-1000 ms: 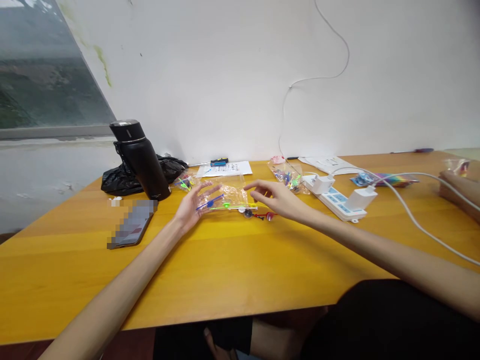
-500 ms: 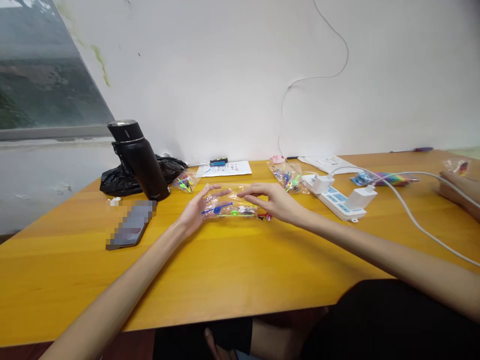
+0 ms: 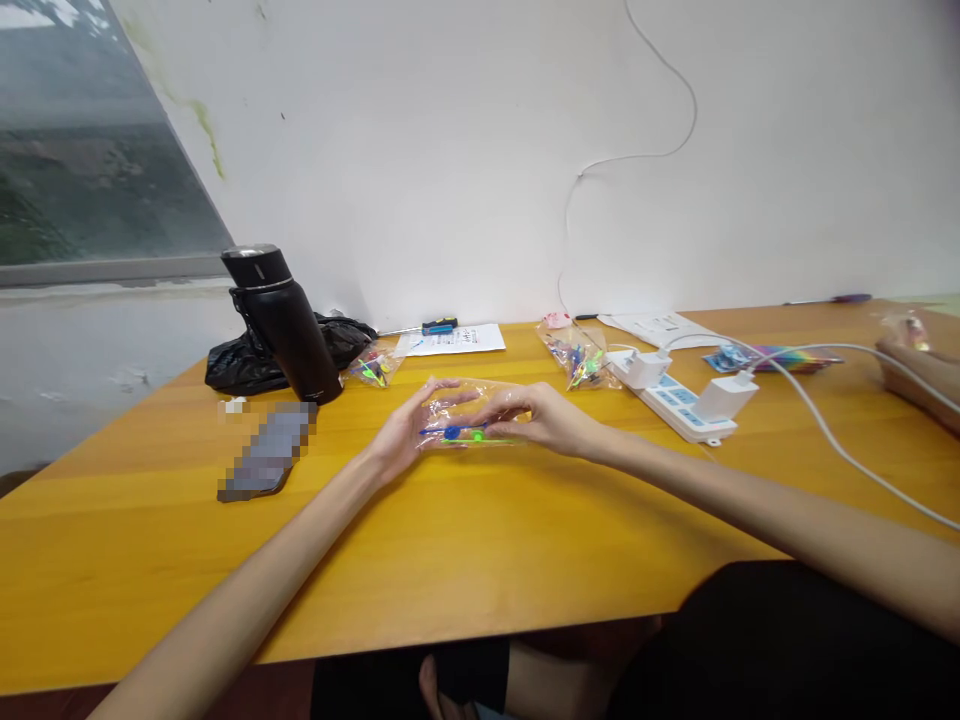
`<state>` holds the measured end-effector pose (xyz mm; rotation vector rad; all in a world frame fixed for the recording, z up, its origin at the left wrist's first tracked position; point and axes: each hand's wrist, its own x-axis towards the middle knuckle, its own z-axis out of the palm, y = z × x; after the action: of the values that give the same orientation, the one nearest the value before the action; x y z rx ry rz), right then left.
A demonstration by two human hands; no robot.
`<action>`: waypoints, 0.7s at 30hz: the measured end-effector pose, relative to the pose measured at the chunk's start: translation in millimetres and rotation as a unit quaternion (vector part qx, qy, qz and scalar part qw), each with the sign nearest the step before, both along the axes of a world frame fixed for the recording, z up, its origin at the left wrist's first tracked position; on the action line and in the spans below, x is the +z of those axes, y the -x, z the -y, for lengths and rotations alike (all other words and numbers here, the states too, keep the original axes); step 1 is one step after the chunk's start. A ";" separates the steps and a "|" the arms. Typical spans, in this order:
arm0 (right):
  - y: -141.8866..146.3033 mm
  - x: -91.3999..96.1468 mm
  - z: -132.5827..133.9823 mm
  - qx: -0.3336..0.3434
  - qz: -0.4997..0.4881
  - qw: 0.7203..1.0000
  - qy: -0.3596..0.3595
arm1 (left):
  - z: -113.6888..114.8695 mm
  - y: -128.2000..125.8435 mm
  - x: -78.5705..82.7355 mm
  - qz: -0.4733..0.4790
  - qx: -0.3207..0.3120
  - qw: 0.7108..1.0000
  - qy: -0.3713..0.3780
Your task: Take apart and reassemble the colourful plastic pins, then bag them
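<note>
A clear plastic bag point(image 3: 469, 392) is stretched between my two hands, just above the wooden table. Inside it lie a thin blue plastic piece point(image 3: 451, 433) with a round middle and a bright green one point(image 3: 478, 437). My left hand point(image 3: 401, 435) grips the bag's left end, thumb along the top and fingers behind and below. At the right end, my right hand point(image 3: 551, 420) has thumb and fingers curled in on the bag close to the pieces. Whether those fingertips are inside the bag or outside it, I cannot tell.
Behind on the left are a black bottle point(image 3: 289, 330), a black plastic bag point(image 3: 244, 365) and a phone point(image 3: 270, 455). More bags of small parts point(image 3: 577, 355) lie near the wall. A power strip point(image 3: 679, 405) with cables sits right; another person's hand point(image 3: 911, 375) is far right.
My right hand has curled its fingers down onto the bag's right end. The red and dark bits that stuck out by that hand no longer show. The bag sits slightly lower and further right.
</note>
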<state>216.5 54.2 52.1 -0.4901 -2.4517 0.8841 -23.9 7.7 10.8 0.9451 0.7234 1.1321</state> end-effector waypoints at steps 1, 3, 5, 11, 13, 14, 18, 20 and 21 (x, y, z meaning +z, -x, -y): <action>0.0 0.3 0.0 -0.010 -0.004 1.000 -0.006 | 0.2 0.2 0.6 -0.001 0.000 1.000 -0.001; -0.5 1.0 -0.2 -0.030 -0.013 0.999 -0.014 | 0.3 1.1 1.7 -0.002 0.002 1.000 -0.003; -2.0 2.0 -0.8 -0.053 -0.028 0.998 -0.010 | -0.3 3.0 2.6 -0.003 0.008 1.000 -0.002; -10.9 6.0 -9.0 -0.118 -0.080 0.988 0.056 | -8.7 18.6 3.9 -0.001 0.063 0.998 0.001; -15.3 6.2 -15.1 -0.142 -0.101 0.982 0.075 | -12.7 27.4 4.2 -0.002 0.088 0.996 -0.004; -17.7 5.9 -18.7 -0.156 -0.112 0.978 0.083 | -14.7 32.1 4.5 -0.001 0.101 0.995 -0.008; -28.3 0.6 -33.5 -0.222 -0.147 0.959 0.094 | -20.9 49.9 6.5 0.016 0.158 0.987 -0.020; -33.2 -5.3 -39.6 -0.245 -0.146 0.952 0.107 | -23.0 57.0 7.4 0.031 0.185 0.982 -0.020; -35.1 -9.1 -42.1 -0.252 -0.141 0.950 0.119 | -23.9 59.8 7.6 0.037 0.199 0.979 -0.019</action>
<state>251.7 96.3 43.0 -0.9531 -1.8416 0.9487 -83.8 31.6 18.4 0.8032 0.8566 1.5280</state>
